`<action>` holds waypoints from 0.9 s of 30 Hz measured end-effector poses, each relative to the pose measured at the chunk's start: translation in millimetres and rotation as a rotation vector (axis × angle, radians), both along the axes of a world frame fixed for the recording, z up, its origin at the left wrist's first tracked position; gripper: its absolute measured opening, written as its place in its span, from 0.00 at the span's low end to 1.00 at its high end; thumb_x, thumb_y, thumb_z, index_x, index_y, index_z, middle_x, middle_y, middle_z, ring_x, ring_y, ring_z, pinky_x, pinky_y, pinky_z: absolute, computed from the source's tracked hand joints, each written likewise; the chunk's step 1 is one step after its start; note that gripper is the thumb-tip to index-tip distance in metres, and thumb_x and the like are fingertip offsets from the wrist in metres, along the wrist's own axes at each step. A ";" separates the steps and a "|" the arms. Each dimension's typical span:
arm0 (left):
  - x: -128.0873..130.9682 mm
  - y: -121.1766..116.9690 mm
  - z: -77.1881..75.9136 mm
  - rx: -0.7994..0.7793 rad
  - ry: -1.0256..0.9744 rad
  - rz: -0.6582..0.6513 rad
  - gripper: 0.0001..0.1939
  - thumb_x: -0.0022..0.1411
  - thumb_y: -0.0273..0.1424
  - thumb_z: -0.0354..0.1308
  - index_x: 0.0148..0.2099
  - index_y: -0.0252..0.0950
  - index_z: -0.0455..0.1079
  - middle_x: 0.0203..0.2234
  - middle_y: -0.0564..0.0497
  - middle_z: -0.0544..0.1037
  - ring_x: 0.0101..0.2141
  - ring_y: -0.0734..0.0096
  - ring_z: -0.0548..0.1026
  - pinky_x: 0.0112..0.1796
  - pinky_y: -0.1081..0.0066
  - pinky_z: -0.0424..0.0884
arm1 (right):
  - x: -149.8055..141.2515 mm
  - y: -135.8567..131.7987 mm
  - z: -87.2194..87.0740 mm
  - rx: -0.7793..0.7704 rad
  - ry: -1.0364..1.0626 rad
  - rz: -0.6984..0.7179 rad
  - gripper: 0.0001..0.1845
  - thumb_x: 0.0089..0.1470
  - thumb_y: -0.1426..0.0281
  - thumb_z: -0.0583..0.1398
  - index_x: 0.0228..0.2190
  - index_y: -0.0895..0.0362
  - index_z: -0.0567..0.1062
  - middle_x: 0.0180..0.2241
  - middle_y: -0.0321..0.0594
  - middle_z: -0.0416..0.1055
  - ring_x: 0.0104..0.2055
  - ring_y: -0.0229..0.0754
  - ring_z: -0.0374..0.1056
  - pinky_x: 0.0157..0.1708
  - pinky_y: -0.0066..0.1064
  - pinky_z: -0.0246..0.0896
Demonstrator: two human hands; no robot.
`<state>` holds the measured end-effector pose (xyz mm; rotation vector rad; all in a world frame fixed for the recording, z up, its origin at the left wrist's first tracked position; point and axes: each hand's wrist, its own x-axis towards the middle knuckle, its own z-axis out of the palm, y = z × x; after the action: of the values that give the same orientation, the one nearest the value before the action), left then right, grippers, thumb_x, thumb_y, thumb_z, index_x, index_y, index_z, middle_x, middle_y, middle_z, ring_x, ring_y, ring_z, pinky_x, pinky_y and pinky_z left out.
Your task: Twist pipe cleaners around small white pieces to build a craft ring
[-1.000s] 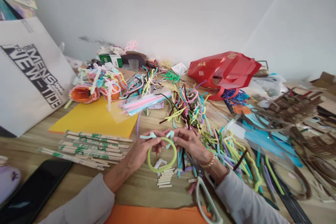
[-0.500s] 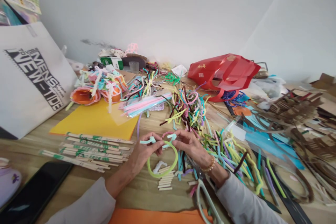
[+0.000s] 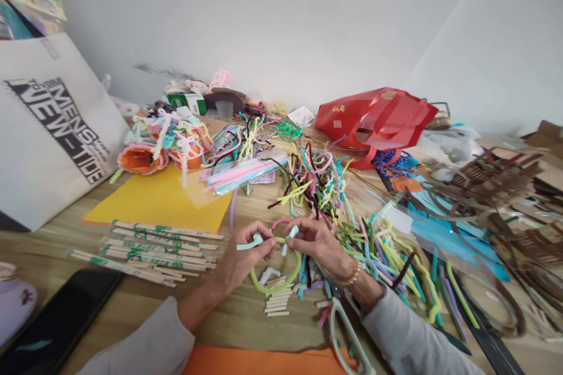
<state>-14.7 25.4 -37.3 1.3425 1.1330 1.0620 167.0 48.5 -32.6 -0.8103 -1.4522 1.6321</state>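
Note:
Between my hands hangs a ring bent from a yellow-green pipe cleaner (image 3: 299, 269), its lower curve just above or against the cut sticks. My left hand (image 3: 247, 253) is closed, thumb and fingers pinching the ring's upper left; a pale blue pipe cleaner piece (image 3: 247, 245) sticks out leftward from that pinch. On the other side my right hand (image 3: 320, 246) pinches the ring's upper part, where another pale blue piece (image 3: 291, 235) stands nearly upright at the fingertips. How the pale blue pieces join the ring is hidden by my fingers. A pink pipe cleaner curve (image 3: 280, 222) shows just behind.
Short cut sticks (image 3: 277, 304) lie below the ring, with scissors (image 3: 347, 334) at the right. Paper-wrapped chopsticks (image 3: 153, 252) and a phone (image 3: 61, 316) are leftward. Piles of pipe cleaners (image 3: 316, 179), a red bag (image 3: 373, 117) and yellow paper (image 3: 167, 202) lie beyond.
The ring has shifted slightly right. The pale blue piece at my right fingertips has turned more upright, and my left fingers have moved closer to my right ones.

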 end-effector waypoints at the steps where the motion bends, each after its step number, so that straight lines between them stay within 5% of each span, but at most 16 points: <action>1: -0.6 -0.2 1.3 -0.010 -0.009 -0.018 0.06 0.53 0.30 0.60 0.28 0.33 0.68 0.18 0.55 0.73 0.20 0.76 0.70 0.25 0.76 0.66 | 0.7 0.9 -0.5 0.001 -0.005 -0.008 0.10 0.44 0.68 0.67 0.29 0.58 0.74 0.37 0.39 0.72 0.30 0.34 0.66 0.32 0.26 0.61; 8: -5.1 4.1 -4.7 -0.134 -0.333 -0.172 0.14 0.53 0.30 0.61 0.44 0.34 0.69 0.32 0.49 0.79 0.29 0.71 0.75 0.33 0.73 0.70 | 5.0 7.6 -2.9 -0.006 0.006 -0.146 0.14 0.43 0.64 0.67 0.30 0.59 0.73 0.23 0.35 0.71 0.23 0.33 0.64 0.24 0.25 0.60; 16: -8.2 7.7 0.8 -0.297 -0.587 -0.211 0.15 0.51 0.31 0.59 0.42 0.31 0.75 0.42 0.42 0.78 0.40 0.58 0.76 0.43 0.63 0.70 | 5.7 7.4 4.4 -0.036 -0.011 -0.188 0.16 0.42 0.63 0.67 0.32 0.59 0.75 0.23 0.35 0.72 0.22 0.33 0.65 0.23 0.25 0.62; 21: -6.7 7.5 7.3 -0.332 -0.470 -0.100 0.13 0.54 0.37 0.60 0.36 0.32 0.75 0.34 0.45 0.80 0.32 0.64 0.77 0.34 0.68 0.72 | 5.1 5.2 4.0 -0.065 -0.028 -0.137 0.17 0.41 0.63 0.68 0.33 0.60 0.76 0.24 0.36 0.72 0.25 0.36 0.68 0.24 0.26 0.63; 27: -8.4 13.1 5.2 -0.368 -0.332 -0.189 0.12 0.48 0.34 0.67 0.34 0.31 0.73 0.22 0.52 0.76 0.23 0.73 0.73 0.23 0.75 0.69 | 2.5 2.0 6.2 -0.023 -0.002 -0.080 0.15 0.42 0.65 0.68 0.32 0.60 0.76 0.21 0.33 0.71 0.23 0.35 0.68 0.23 0.25 0.63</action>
<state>-23.1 38.5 -32.1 0.9225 0.8821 0.8505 169.4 50.4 -26.4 -0.8720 -1.3867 1.5909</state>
